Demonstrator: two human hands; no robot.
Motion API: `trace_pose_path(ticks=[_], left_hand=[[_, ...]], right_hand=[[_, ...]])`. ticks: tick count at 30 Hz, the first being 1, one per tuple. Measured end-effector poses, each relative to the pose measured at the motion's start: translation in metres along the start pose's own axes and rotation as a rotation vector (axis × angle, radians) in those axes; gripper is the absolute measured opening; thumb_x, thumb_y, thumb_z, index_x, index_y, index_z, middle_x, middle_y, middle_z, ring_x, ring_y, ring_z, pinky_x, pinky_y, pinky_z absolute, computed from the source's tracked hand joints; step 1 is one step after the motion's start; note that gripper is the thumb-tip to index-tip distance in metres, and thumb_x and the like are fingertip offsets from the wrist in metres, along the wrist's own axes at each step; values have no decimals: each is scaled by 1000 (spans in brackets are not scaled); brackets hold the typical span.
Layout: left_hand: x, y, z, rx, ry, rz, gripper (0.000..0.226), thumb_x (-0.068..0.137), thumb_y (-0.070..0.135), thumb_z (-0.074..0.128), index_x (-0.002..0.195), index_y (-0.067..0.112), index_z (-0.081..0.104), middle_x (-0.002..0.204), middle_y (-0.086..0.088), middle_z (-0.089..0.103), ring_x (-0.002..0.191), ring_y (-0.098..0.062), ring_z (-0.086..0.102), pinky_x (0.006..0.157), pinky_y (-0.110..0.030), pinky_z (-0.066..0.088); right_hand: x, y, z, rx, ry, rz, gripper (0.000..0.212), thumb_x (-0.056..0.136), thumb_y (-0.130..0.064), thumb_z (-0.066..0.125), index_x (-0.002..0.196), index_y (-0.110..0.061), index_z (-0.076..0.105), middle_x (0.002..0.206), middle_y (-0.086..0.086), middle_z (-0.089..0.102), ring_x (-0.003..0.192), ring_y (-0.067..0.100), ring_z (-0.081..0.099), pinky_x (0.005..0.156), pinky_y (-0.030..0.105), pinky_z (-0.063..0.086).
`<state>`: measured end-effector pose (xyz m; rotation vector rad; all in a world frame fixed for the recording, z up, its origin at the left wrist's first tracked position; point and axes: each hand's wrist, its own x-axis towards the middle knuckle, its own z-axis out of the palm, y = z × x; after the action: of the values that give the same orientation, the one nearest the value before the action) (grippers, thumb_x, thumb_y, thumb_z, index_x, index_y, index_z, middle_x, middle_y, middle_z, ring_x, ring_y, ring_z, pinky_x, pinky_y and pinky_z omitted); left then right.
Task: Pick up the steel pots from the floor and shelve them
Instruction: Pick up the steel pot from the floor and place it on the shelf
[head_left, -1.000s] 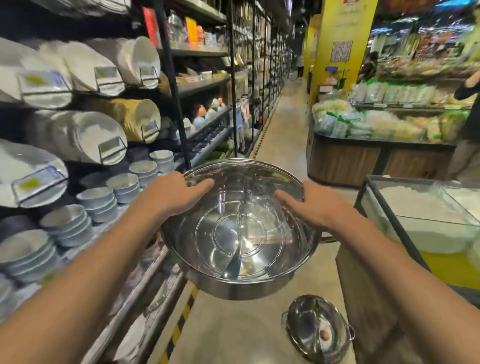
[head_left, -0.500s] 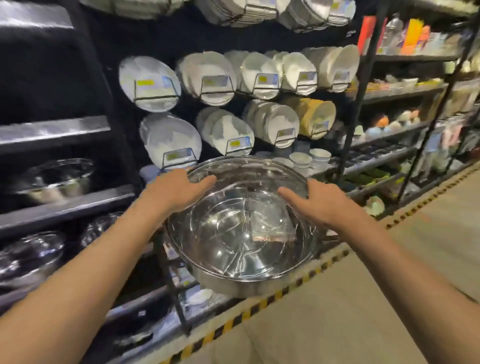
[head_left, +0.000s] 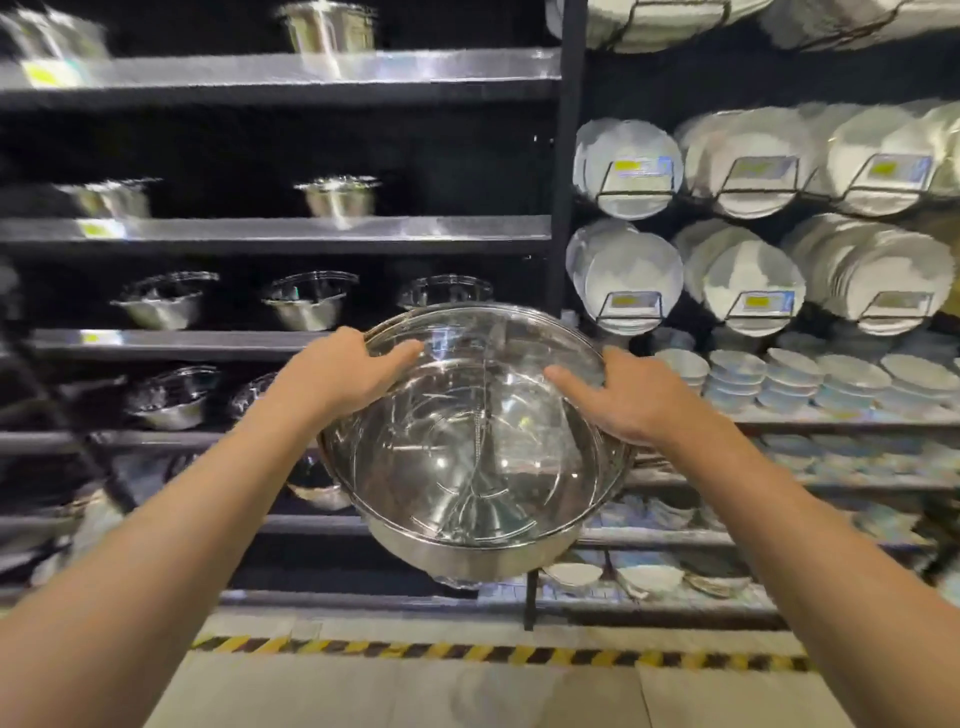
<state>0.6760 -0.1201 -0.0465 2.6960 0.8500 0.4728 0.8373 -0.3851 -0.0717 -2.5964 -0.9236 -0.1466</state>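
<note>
I hold a wide steel pot (head_left: 467, 467) with a centre divider and a clear lid at chest height, in front of the shelves. My left hand (head_left: 337, 371) grips its left rim and my right hand (head_left: 623, 400) grips its right rim, thumbs resting on the lid. Straight ahead is a dark shelf unit (head_left: 291, 231) with steel boards. More steel pots stand on it, among them one on the upper board (head_left: 337, 195) and one lower down (head_left: 306, 301). The pot I hold hides part of the shelves behind it.
A black upright post (head_left: 563, 197) splits the pot shelves from racks of white plates (head_left: 634, 275) and stacked bowls (head_left: 852, 382) on the right. A yellow-black hazard stripe (head_left: 467, 652) runs along the floor at the shelf base. Pale floor tiles lie below.
My view has swung left from the aisle to face the pot shelves squarely. The pot stays in both hands, raised slightly. The pot on the floor is out of sight.
</note>
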Motion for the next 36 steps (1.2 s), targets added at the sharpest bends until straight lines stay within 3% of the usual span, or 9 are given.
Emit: trace_pose_path(ticks=[4,7,9,13,19,21,25,31,36], left_hand=[[7,-45,-15,19,-4,-34,87,80,86,38,96,2,57,96,-13,67,85,-31,63,73,-37,46],[16,-79,-18,-3,-13,-31,85,79,86,37,99,6,56,99,-14,64,89,-32,62,77,-39,48],[23,-99,-15,-20,-40,-23,86,79,86,38,104,6,58,93,-12,65,83,-29,61,77,-39,48],[40,-130,0,-41,-70,-10,75,79,85,39,89,10,49,71,6,49,63,-12,48,68,-36,40],[75,-147,46,-45,-168,0,103,81,84,34,139,-1,44,95,-5,58,87,-26,60,81,-41,49],[86,-149,67,-28,-181,-18,97,82,84,34,131,1,49,93,-4,60,85,-25,61,78,-40,49],[102,-160,119,2,-153,-27,79,80,85,31,89,9,51,79,-3,61,73,-23,60,67,-37,45],[105,-194,215,0,-197,-119,91,74,91,25,99,11,60,99,-14,66,95,-38,62,91,-52,50],[102,-233,310,29,-200,-156,86,74,91,28,81,11,55,82,-9,63,79,-32,62,77,-45,52]], right_hand=[[7,-47,13,-26,1,5,95,74,-96,26,110,-14,58,104,9,62,90,27,57,71,39,44],[14,-76,27,-21,-2,21,97,74,-96,26,116,-16,59,107,9,65,95,26,59,81,41,50],[17,-92,38,-42,26,26,97,76,-95,27,120,-14,58,110,10,66,98,27,57,79,39,47],[24,-110,64,-56,2,75,102,74,-95,28,125,-11,56,117,15,65,106,32,59,85,42,49],[47,-95,111,-38,-75,125,108,70,-99,25,129,-13,53,112,14,67,105,34,62,91,47,51],[61,-84,128,-50,-113,126,115,66,-102,21,130,-12,52,113,16,66,108,37,60,92,49,51],[84,-60,173,-79,-119,152,119,64,-104,17,136,-14,48,114,17,66,109,39,60,90,51,52],[102,-27,273,-103,-178,114,125,70,-101,17,154,-9,31,111,14,68,109,36,60,90,49,51],[106,9,375,-123,-221,113,124,67,-102,16,151,-13,35,111,15,68,110,39,60,90,47,50]])
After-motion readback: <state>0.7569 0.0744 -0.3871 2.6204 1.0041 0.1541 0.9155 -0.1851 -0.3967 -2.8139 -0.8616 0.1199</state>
